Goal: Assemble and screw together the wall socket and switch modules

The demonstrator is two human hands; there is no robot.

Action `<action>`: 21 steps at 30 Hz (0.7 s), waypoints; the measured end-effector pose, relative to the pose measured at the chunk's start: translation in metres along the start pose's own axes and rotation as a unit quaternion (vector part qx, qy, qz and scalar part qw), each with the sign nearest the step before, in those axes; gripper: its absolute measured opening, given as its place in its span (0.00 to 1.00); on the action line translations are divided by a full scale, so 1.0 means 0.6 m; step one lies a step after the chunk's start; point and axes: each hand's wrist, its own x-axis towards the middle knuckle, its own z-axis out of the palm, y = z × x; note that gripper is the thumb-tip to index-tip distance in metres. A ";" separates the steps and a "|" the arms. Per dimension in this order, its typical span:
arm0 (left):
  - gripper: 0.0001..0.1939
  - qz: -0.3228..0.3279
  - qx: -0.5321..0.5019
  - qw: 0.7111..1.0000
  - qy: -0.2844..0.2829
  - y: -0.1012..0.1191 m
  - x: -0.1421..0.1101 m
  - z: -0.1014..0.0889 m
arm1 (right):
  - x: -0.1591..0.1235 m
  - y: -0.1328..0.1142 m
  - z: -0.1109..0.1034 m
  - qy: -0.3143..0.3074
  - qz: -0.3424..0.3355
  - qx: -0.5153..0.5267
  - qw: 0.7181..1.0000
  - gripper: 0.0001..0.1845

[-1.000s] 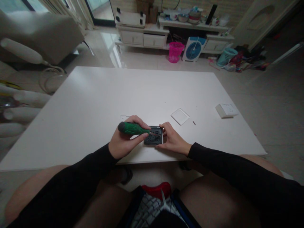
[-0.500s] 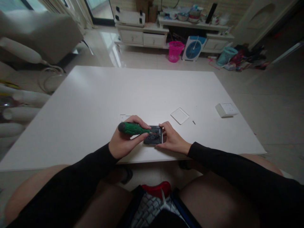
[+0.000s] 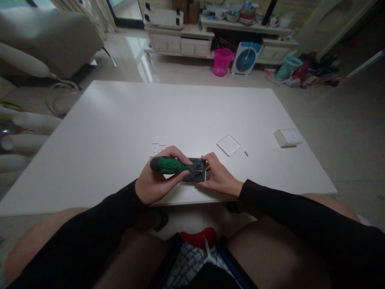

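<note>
Down in the lower centre of the frame, I had the left hand (image 3: 155, 186) closed round a green screwdriver (image 3: 170, 165), thumb and fingers pinching it near the shank. I kept the right hand (image 3: 219, 176) gripping the dark module (image 3: 194, 177) by its right side, thumb against fingers; that module sat just below frame centre, over the near edge of the white bench (image 3: 135, 112), with the driver's tip at its face.

I judged the work partway along: loose parts lay apart, and the module was under the tool. Whether any screw had come loose, I couldn't tell. Beyond the left hand, slotted white plates (image 3: 154, 149) lay partly hidden; right of centre I saw a square white piece (image 3: 228, 145) with a small dark strip (image 3: 246, 153) beside it. A boxy white unit (image 3: 287, 137) stood toward the right, seemingly whole. Farther off, at top, stood a pink basket (image 3: 223, 62) and a fan (image 3: 246, 58).
</note>
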 end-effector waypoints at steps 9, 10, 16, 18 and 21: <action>0.12 0.020 0.042 0.998 -0.033 0.011 -0.007 0.003 | 0.001 -0.008 0.000 0.001 0.012 -0.013 1.000 0.42; 0.12 0.021 0.044 0.998 -0.030 0.011 -0.007 0.003 | 0.001 -0.008 0.000 0.000 0.012 -0.013 1.000 0.42; 0.11 0.025 0.040 0.999 -0.018 0.012 -0.006 0.003 | 0.002 -0.009 -0.001 -0.007 0.001 -0.010 1.000 0.41; 0.12 0.026 0.041 0.999 -0.019 0.011 -0.006 0.003 | 0.002 -0.009 -0.002 -0.008 0.003 -0.014 1.000 0.41; 0.13 0.026 0.040 0.999 -0.023 0.008 -0.008 0.004 | 0.001 -0.011 -0.003 -0.013 0.011 -0.017 1.000 0.40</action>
